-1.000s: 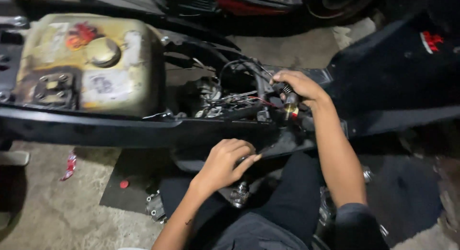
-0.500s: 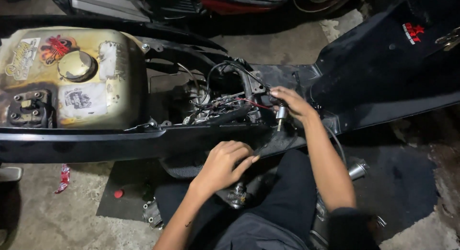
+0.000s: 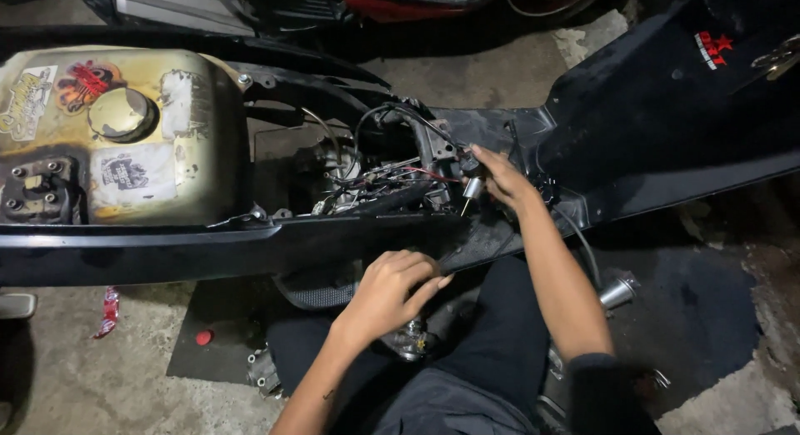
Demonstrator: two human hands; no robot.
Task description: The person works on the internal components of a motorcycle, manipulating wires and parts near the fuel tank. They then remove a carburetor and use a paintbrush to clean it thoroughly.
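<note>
A stripped motor scooter lies across the view, with a black frame rail (image 3: 217, 247) in front and a worn cream fuel tank (image 3: 125, 135) at the left. My right hand (image 3: 500, 181) reaches into the open bay and pinches a small silver cylindrical part (image 3: 472, 187) that hangs on red and black wires (image 3: 400, 172). My left hand (image 3: 392, 289) hovers below the rail, fingers curled loosely with nothing in them, just above a metal engine part (image 3: 410, 339).
A black rubber mat (image 3: 217, 335) lies on the concrete floor with a small red cap (image 3: 204, 337) on it. A red wrapper (image 3: 108, 312) lies at the left. A chrome tube (image 3: 618, 292) pokes out near my right forearm. Another vehicle (image 3: 375, 2) stands behind.
My view has drifted right and closer. My right hand has lowered a little with the silver part. My left hand has kept its place under the rail.
</note>
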